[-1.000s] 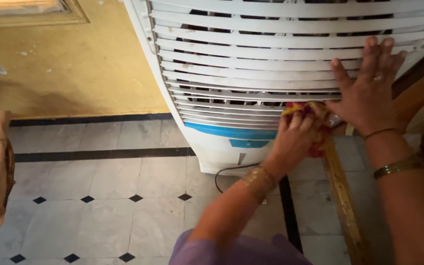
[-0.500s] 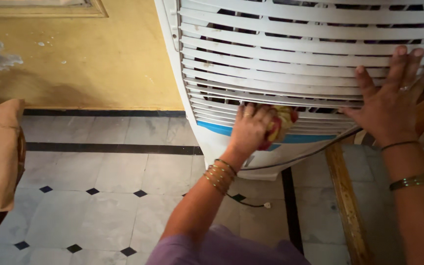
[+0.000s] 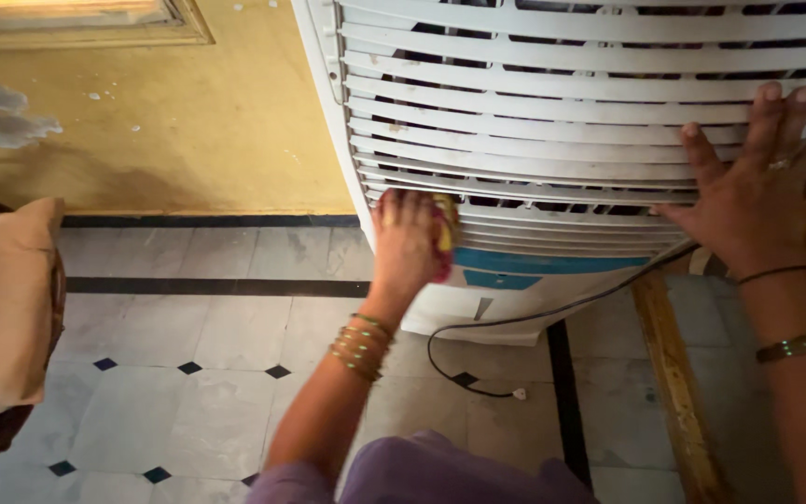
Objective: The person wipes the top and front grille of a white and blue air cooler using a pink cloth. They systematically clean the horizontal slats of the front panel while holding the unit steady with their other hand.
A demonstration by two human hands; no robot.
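Head view: only cam, looks down at a white air cooler [image 3: 552, 112] standing on a tiled floor.
Left hand [image 3: 405, 245]: fingers together, clamped on a yellow-and-red cloth [image 3: 444, 233], pressed flat vs the cooler's lower left corner, just under the bottom slats. Gold bangles on that wrist.
Cloth: bunched under the palm, only its right edge shows, touching the cooler front just above the blue band.
Right hand [image 3: 753, 191]: flat on the slats at the cooler's right side, fingers spread apart, holding nothing. Ring on one finger, thin band + bangle on the wrist.
Slats: horizontal, white, dusty marks; dark gaps between.
Labels: long blue band [image 3: 552, 261] across the front below the slats; small blue rectangle [image 3: 489, 280] just under it, left of centre; narrow grey mark below that. Print too small to tell.
Cord [image 3: 478, 336]: black, loops over the floor from the cooler's right side, white plug [image 3: 518, 394] at its end, lying loose on the tile.
Floor [image 3: 188, 327]: pale tiles, small black diamonds, black strips.
Wall [image 3: 160, 121]: yellow, chipped patch at left.
Left edge: tan cushion [image 3: 2, 308].
Right: wooden plank [image 3: 673, 383] lying on the floor by the cooler.
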